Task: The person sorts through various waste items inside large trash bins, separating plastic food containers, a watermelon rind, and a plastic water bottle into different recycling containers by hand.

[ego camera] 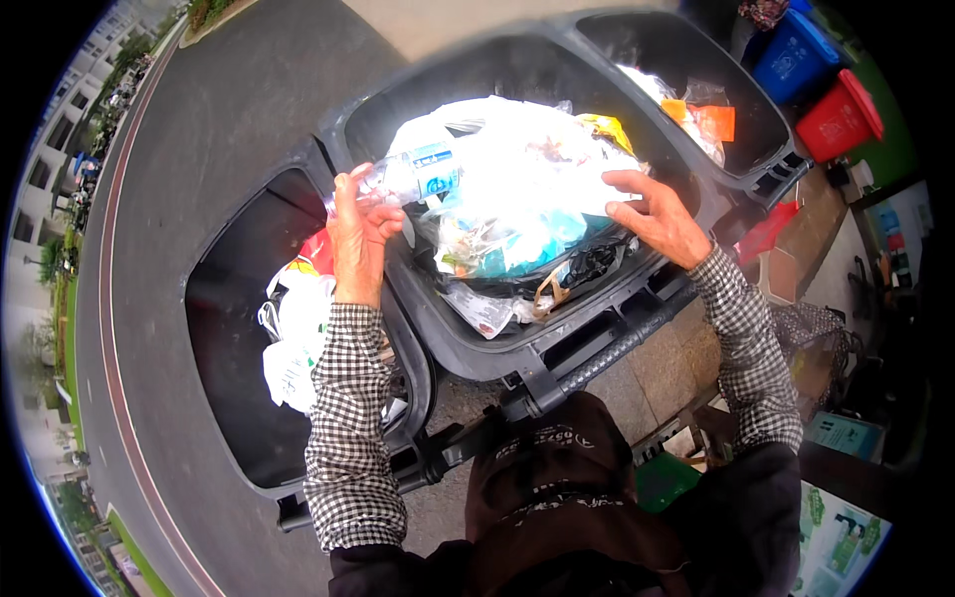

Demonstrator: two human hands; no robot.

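In my left hand (357,246) is a clear plastic bottle (403,179) with a blue and white label, lying nearly level over the left part of the middle bin (492,358). My right hand (664,224) hovers at that bin's right side, thumb and fingers apart, by the edge of a white plastic bag (522,164). Glare hides whether the fingertips touch the bag. The middle bin is heaped with bags, among them a blue-green bag (530,246), a yellow wrapper (608,130) and black bag film (597,265).
A left bin (239,298) holds white bags (287,373) and a red bag (317,250). The right bin (671,45) contains orange packaging (712,122). Beyond stand a blue bin (794,56) and a red bin (839,116). Asphalt road (224,112) runs along the left.
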